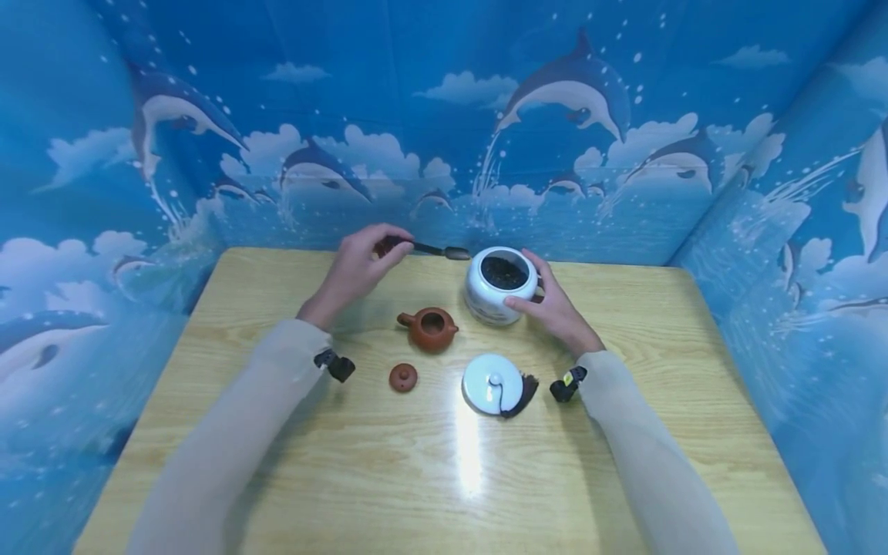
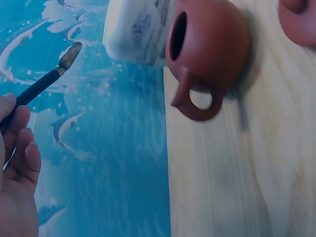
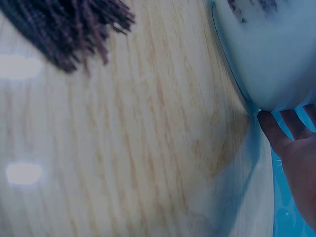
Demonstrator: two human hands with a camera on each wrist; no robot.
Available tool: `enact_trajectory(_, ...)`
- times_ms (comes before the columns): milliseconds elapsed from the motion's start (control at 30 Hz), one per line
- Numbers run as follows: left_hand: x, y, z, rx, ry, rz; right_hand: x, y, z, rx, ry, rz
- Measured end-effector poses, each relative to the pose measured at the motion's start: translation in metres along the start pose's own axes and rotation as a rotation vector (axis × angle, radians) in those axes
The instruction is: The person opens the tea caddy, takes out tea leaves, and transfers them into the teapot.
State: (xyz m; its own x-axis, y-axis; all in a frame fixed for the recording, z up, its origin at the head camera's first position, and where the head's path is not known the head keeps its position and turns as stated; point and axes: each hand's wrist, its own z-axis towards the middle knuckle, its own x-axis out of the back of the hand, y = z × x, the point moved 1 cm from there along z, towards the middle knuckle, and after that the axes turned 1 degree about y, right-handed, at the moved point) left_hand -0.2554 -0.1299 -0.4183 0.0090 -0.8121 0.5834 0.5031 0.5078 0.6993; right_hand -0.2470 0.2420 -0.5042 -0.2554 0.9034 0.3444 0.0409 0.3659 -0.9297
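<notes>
My left hand [image 1: 362,266] pinches the dark handle of a small tea scoop [image 1: 456,253], its blade pointing right toward the jar's rim. In the left wrist view the scoop [image 2: 70,55] has a brownish metal tip, apart from the jar. A white ceramic tea jar [image 1: 479,297] holds dark tea leaves [image 1: 503,272], its mouth uncovered. My right hand [image 1: 553,301] grips the jar from the right, thumb in front and fingers around the far side, partly hidden. Left of the jar sits a reddish-brown clay teapot [image 1: 431,339] without its lid, the handle toward my left hand.
The clay teapot lid [image 1: 403,377] lies on the wooden table [image 1: 388,478] in front of the teapot. A white jar lid [image 1: 482,381] with a dark tassel [image 1: 525,395] lies in front of the jar. Blue dolphin-print cloth [image 1: 416,116] hangs behind and at both sides.
</notes>
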Motion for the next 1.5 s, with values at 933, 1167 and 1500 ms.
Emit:
enact_trajectory(933, -0.065, 0.043, 0.040, -0.145, -0.261, 0.259, -0.001, -0.004, -0.002, -0.010, -0.005, -0.005)
enact_trajectory(1167, -0.078, 0.050, 0.042, -0.196, -0.320, 0.373, 0.000, -0.003, -0.002, -0.012, -0.006, -0.006)
enact_trajectory(1500, -0.090, 0.048, 0.042, -0.180, -0.380, 0.402, -0.001, -0.003, 0.000, -0.005, -0.013, -0.005)
